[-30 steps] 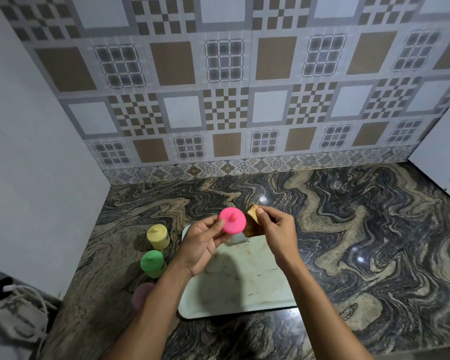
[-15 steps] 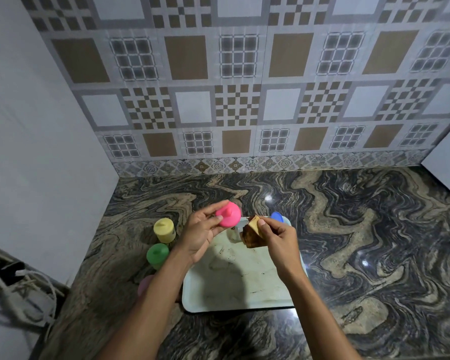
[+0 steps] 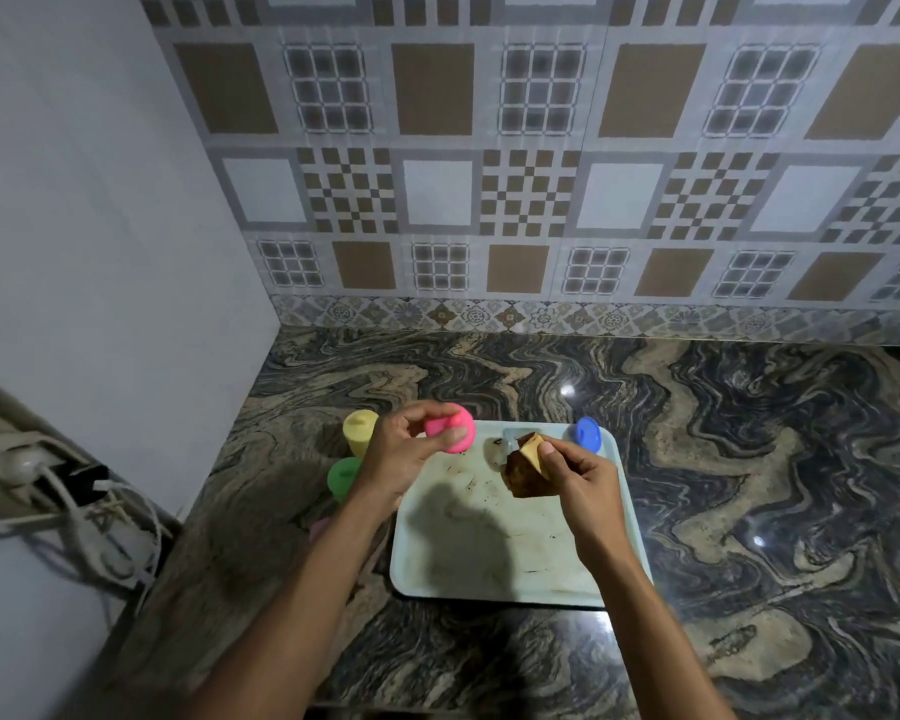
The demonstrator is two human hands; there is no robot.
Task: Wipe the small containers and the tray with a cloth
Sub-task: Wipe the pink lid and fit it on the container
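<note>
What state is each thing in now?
Pink round plastic container: lifted, gripped by left hand.
Brown stained cloth: bunched, pinched by right hand.
Pale green rectangular tray: flat, stained.
Blue round container: standing on tray.
Yellow round container: standing beside tray.
Green round container: standing beside tray.

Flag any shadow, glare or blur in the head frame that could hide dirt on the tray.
Head view: dim overall; a dark shadow covers the near-left of the tray and could mask grime there; two glare spots sit on the counter, none on the tray; the left hand and pink container look slightly blurred, the right hand and cloth sharper; wide-angle distortion bows the wall tiles near the edges.
</note>
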